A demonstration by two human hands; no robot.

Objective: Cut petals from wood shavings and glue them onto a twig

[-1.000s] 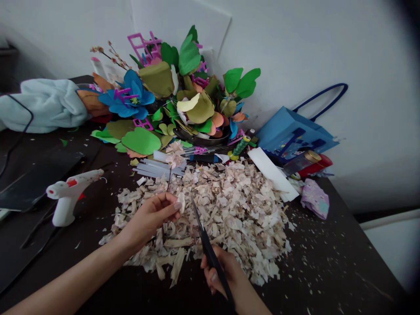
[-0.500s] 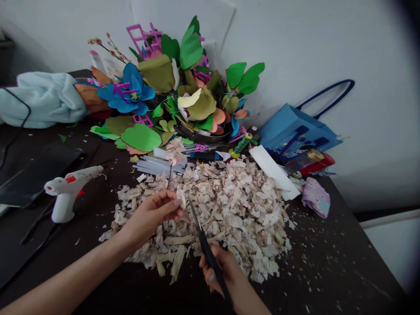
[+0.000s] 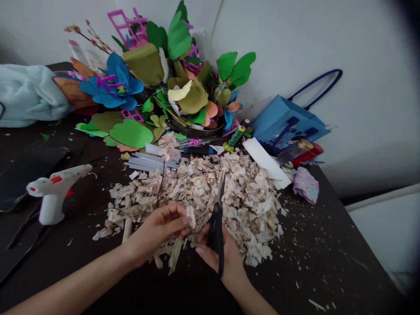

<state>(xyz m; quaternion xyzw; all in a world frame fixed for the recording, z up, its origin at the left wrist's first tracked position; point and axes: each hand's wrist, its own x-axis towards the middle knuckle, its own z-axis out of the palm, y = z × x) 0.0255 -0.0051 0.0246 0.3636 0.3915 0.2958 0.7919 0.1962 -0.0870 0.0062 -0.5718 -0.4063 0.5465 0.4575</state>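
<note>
My left hand pinches a small whitish petal-like piece between thumb and fingertips. A thin brown stem topped with a pale pink flower rises from behind that hand; its lower end is hidden, so I cannot tell whether the hand grips it too. In my right hand is a pair of black-handled scissors, blades pointing up and away, apart from the white piece. Beneath both hands spreads a heap of pale, dry scraps.
A white hot glue gun stands at left, near translucent glue sticks. Colourful felt flowers fill the back. On the right are a white block, a blue bag and a crumpled purple piece.
The scissors have swung away from the white piece to the right and now point more upright. My left hand has shifted slightly right and down. The whole view has turned a little.
</note>
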